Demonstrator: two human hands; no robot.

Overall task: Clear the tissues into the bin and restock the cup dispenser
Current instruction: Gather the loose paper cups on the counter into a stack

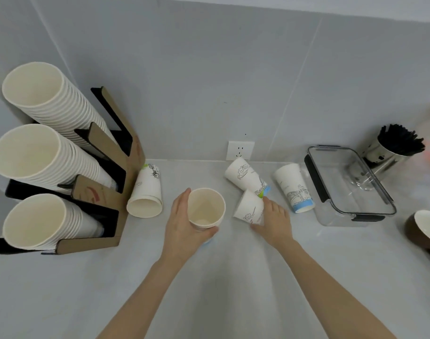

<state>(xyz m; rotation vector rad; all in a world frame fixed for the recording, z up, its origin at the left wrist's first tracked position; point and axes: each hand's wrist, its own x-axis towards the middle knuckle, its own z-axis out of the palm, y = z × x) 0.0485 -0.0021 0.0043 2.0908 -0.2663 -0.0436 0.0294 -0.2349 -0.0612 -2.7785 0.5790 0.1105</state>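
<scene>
My left hand (184, 225) grips an upright white paper cup (205, 207), its mouth facing me, at the counter's middle. My right hand (274, 220) holds a tipped printed cup (248, 207) just to the right. Behind it another printed cup (245, 176) lies on its side, and a third (293, 188) lies further right. A short stack of cups (145, 194) lies beside the cup dispenser (106, 192), a cardboard rack at the left with three slanted rows of stacked white cups (38, 155). No tissues or bin show.
A clear plastic container (355, 187) with black clips sits at the right, a metal holder of black stirrers (394, 148) behind it. A brown bowl (424, 231) is at the right edge. A wall socket (239, 150) sits above the counter (209, 277).
</scene>
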